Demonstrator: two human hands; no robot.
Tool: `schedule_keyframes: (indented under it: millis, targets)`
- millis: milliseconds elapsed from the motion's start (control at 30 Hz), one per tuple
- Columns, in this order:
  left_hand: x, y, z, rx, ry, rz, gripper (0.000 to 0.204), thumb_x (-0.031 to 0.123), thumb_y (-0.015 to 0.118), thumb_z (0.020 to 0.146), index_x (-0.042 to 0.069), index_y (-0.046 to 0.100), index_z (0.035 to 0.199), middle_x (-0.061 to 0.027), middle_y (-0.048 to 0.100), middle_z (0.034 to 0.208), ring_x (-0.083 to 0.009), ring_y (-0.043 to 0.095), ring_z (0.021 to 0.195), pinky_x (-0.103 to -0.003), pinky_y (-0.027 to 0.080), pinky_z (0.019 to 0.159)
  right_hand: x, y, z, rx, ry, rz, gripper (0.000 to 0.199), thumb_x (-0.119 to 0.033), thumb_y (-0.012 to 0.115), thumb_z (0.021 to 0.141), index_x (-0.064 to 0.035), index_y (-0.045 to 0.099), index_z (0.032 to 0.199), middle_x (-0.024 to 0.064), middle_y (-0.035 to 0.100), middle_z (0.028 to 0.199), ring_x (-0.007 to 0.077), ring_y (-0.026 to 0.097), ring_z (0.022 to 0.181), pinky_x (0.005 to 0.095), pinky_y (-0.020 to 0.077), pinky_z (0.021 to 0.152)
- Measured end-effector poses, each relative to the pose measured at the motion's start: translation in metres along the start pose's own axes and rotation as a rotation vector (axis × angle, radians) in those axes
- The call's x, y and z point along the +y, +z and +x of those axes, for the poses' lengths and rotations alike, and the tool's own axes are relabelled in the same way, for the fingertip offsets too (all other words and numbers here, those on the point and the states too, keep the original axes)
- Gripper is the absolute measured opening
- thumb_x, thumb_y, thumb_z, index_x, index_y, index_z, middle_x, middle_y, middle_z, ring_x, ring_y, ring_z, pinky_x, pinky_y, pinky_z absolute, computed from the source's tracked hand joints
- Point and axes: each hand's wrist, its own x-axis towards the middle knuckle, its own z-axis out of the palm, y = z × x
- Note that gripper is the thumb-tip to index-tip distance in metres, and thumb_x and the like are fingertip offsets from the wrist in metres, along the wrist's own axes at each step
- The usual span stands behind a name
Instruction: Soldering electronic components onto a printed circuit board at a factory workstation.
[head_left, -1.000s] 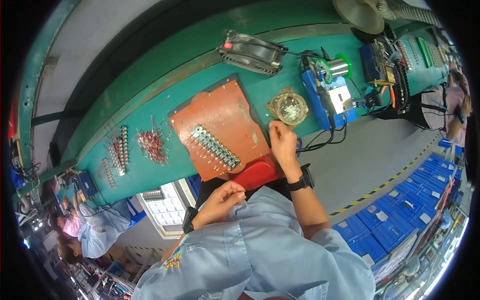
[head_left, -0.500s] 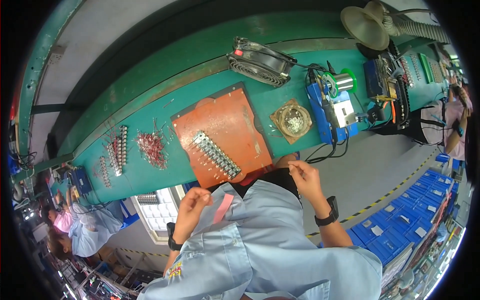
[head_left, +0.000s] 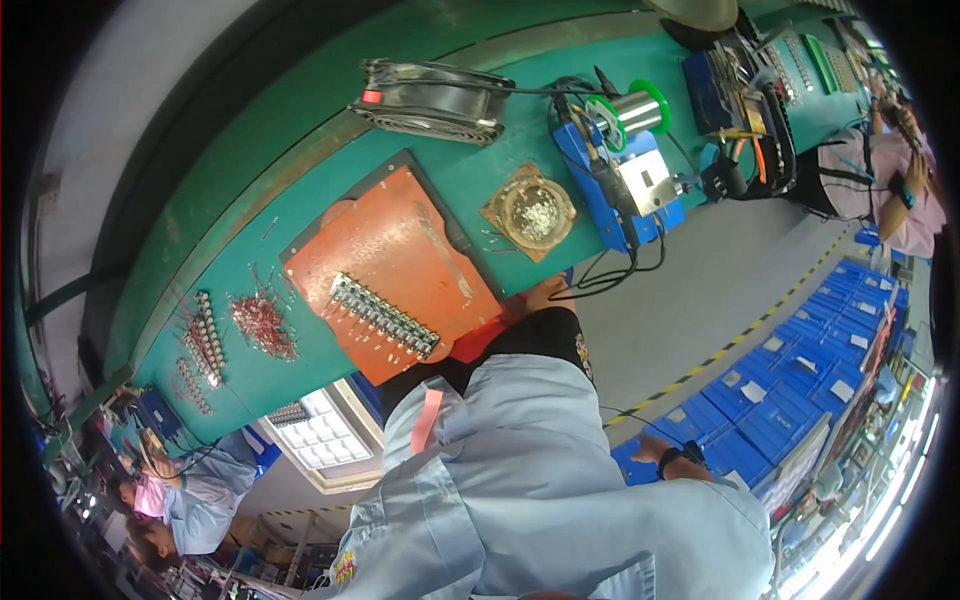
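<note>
My right hand [head_left: 652, 458], with a black watch on its wrist, is down at my right side against my light blue coat [head_left: 520, 500]; its fingers are hidden by the cloth. My left hand is out of sight. Both are away from the green bench [head_left: 250, 200]. On the bench lies an orange mat [head_left: 390, 250] with a row of small metal parts [head_left: 385, 316] near its front edge. A small skin-coloured patch [head_left: 545, 295] shows at the bench edge; I cannot tell what it is.
Right of the mat sit a dish of metal scraps [head_left: 531, 211], a blue soldering station [head_left: 620, 185] with a wire spool [head_left: 632, 110], and a black fan [head_left: 430, 97]. Red components [head_left: 265, 325] lie left. Blue crates [head_left: 800, 400] line the floor. Co-workers sit lower left [head_left: 195, 500] and upper right [head_left: 885, 170].
Both hands have left the mat and drawn back toward my body. My right hand has dropped to my side, and my left hand has gone out of view. The view has shifted.
</note>
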Motion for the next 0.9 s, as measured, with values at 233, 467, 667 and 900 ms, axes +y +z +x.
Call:
schedule_keyframes:
  millis: [233,467,667,900]
  targets:
    - [0.024,0.006,0.016,0.002,0.044,0.133,0.015,0.018,0.060,0.091,0.004,0.061,0.094,-0.0065,0.065,0.080,-0.0163,0.059,0.072,-0.027,0.048,0.070,0.114,0.040,0.007,-0.025,-0.140,0.247,0.046,-0.037,0.060,0.080,-0.0022,0.063,0.110,0.0197,0.066,0.110,0.0292,0.064,0.101,0.0415,0.0521,0.085]
    - [0.021,0.047,0.076,-0.014,0.136,0.199,0.014,0.018,0.060,0.092,0.003,0.061,0.094,-0.0071,0.065,0.081,-0.0167,0.060,0.074,-0.028,0.048,0.071,0.201,0.000,0.042,-0.017,0.038,0.687,0.045,-0.035,0.059,0.084,-0.0031,0.058,0.115,0.0203,0.064,0.110,0.0304,0.063,0.102,0.0454,0.0522,0.086]
    - [-0.002,0.077,0.094,0.011,0.165,0.223,0.014,0.017,0.059,0.092,0.003,0.061,0.094,-0.0077,0.065,0.082,-0.0170,0.060,0.075,-0.029,0.048,0.072,0.201,-0.085,0.087,-0.024,0.174,1.007,0.044,-0.033,0.058,0.088,-0.0038,0.053,0.120,0.0209,0.063,0.110,0.0314,0.061,0.103,0.0487,0.0522,0.087]
    - [-0.035,0.132,0.005,0.119,0.060,0.170,0.014,0.017,0.058,0.092,0.003,0.061,0.094,-0.0083,0.065,0.084,-0.0174,0.060,0.077,-0.030,0.048,0.073,0.073,-0.153,0.112,-0.063,0.068,1.180,0.045,-0.034,0.058,0.091,-0.0026,0.048,0.122,0.0230,0.057,0.119,0.0388,0.056,0.108,0.0596,0.0509,0.083]
